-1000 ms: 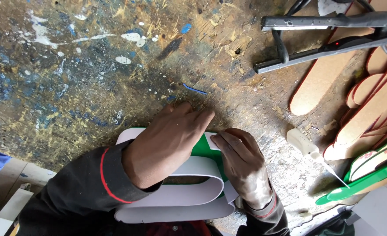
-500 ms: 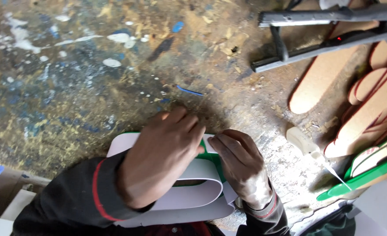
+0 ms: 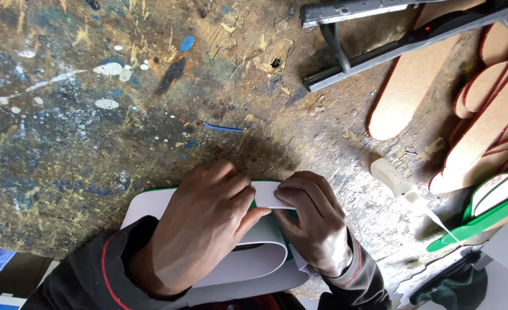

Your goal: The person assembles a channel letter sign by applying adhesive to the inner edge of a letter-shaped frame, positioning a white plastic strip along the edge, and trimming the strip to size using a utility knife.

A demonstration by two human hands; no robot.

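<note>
White curled strip [image 3: 248, 261], possibly green-backed, under left hand [image 3: 199, 229], right hand [image 3: 314, 227].

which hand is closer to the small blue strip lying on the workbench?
Left. The left hand lies just below the small blue strip on the paint-spattered wooden workbench, its fingertips nearest. The right hand sits farther off, below and to the right.

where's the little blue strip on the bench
In the head view, the blue strip lies mid-bench, just beyond the left hand.
</note>
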